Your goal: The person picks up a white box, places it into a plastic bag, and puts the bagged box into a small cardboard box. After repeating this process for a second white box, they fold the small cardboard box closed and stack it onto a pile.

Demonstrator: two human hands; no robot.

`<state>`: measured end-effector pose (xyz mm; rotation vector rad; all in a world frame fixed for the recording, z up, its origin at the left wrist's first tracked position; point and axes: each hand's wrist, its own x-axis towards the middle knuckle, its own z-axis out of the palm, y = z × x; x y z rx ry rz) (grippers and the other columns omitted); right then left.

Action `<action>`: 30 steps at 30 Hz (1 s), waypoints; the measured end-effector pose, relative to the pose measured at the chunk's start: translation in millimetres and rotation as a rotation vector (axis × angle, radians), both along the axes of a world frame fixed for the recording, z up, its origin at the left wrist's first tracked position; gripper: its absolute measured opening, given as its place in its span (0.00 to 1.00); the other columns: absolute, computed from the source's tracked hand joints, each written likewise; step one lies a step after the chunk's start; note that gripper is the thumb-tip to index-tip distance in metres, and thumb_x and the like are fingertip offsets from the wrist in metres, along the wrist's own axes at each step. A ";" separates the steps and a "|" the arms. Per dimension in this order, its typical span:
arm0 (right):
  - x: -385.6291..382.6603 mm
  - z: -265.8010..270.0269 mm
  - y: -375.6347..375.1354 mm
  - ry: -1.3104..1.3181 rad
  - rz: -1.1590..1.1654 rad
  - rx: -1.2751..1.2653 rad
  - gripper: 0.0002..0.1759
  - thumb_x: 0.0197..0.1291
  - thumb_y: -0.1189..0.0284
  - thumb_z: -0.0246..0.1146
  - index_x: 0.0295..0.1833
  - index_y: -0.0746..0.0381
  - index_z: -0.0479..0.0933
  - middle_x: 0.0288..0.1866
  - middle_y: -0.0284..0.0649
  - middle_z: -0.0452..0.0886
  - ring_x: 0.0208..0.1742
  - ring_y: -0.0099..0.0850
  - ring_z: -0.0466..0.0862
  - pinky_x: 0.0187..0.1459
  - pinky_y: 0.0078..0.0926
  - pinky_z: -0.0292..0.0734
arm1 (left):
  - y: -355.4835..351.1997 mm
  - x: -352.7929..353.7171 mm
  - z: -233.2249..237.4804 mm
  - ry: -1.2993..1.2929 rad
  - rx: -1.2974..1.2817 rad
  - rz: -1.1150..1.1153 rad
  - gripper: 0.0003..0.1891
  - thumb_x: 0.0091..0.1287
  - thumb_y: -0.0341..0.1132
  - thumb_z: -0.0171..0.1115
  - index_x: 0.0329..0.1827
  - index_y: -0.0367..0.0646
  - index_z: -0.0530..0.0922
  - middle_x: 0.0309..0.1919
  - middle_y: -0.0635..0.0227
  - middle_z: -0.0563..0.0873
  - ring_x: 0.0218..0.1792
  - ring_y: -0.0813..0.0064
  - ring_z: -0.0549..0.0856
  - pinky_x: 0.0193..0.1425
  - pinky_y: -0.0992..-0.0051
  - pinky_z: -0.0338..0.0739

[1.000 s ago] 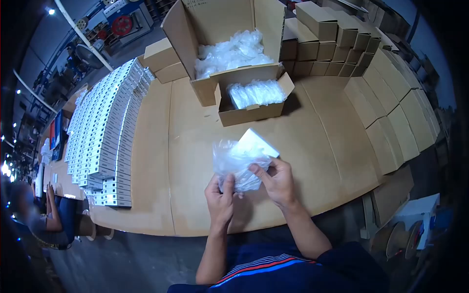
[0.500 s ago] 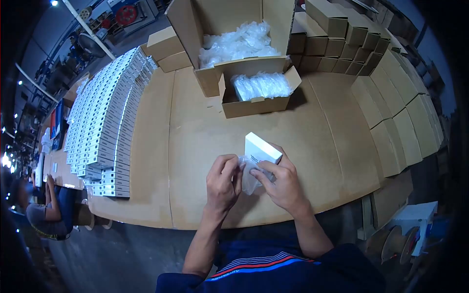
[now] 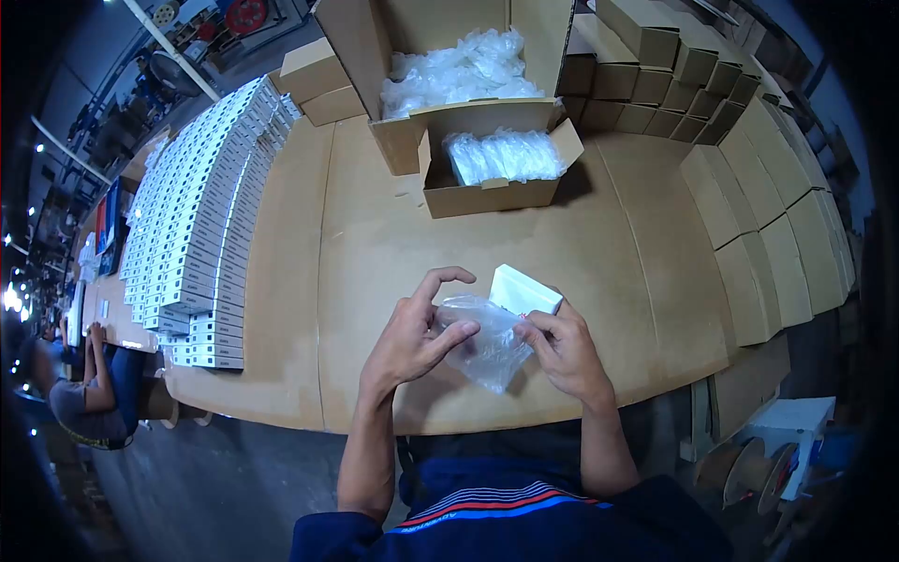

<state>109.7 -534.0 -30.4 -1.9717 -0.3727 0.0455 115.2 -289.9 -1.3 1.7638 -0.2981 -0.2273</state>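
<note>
My right hand [image 3: 568, 354] is closed on a small white box [image 3: 522, 291], which tilts up above the knuckles. Its thumb and index finger also pinch the edge of a clear bubble-wrap bag [image 3: 489, 351]. My left hand [image 3: 412, 337] lies against the bag's left side, index finger and thumb spread wide apart; its other fingers are partly hidden. Beyond both hands stands an open small carton [image 3: 492, 200] holding a row of bubble-wrapped packs [image 3: 503, 157].
A large carton [image 3: 393, 150] full of loose bubble-wrap bags [image 3: 459, 73] stands behind. White boxes [image 3: 192, 244] are stacked at left, brown cartons [image 3: 749, 225] at right. Another person [image 3: 89, 398] sits at far left. The cardboard-covered table [image 3: 375, 272] ends near my waist.
My left fingers have gone from a pinch to spread apart, and the bag has opened out between my hands. The white box has shifted slightly right and down.
</note>
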 end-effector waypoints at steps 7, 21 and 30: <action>-0.5 3.9 0.5 -0.111 0.064 -0.050 0.09 0.69 0.74 0.69 0.45 0.71 0.85 0.56 0.57 0.80 0.53 0.50 0.84 0.56 0.41 0.78 | -10.7 2.9 1.2 -0.047 0.104 0.198 0.17 0.78 0.27 0.61 0.68 0.40 0.76 0.25 0.67 0.89 0.27 0.79 0.90 0.30 0.77 0.80; -7.3 -24.5 27.6 -0.164 -0.211 0.182 0.15 0.76 0.68 0.65 0.49 0.74 0.81 0.54 0.52 0.80 0.51 0.44 0.83 0.55 0.37 0.78 | -46.2 -34.8 -57.1 0.145 -0.664 0.444 0.28 0.68 0.26 0.74 0.67 0.36 0.71 0.54 0.59 0.85 0.56 0.74 0.85 0.53 0.76 0.84; 12.2 -13.1 -10.1 -0.120 -0.176 0.494 0.19 0.76 0.71 0.62 0.67 0.67 0.74 0.61 0.45 0.78 0.59 0.31 0.80 0.63 0.29 0.75 | -21.5 -39.6 -57.6 -0.092 -0.119 0.375 0.22 0.58 0.27 0.83 0.52 0.34 0.82 0.42 0.63 0.91 0.46 0.75 0.90 0.53 0.73 0.85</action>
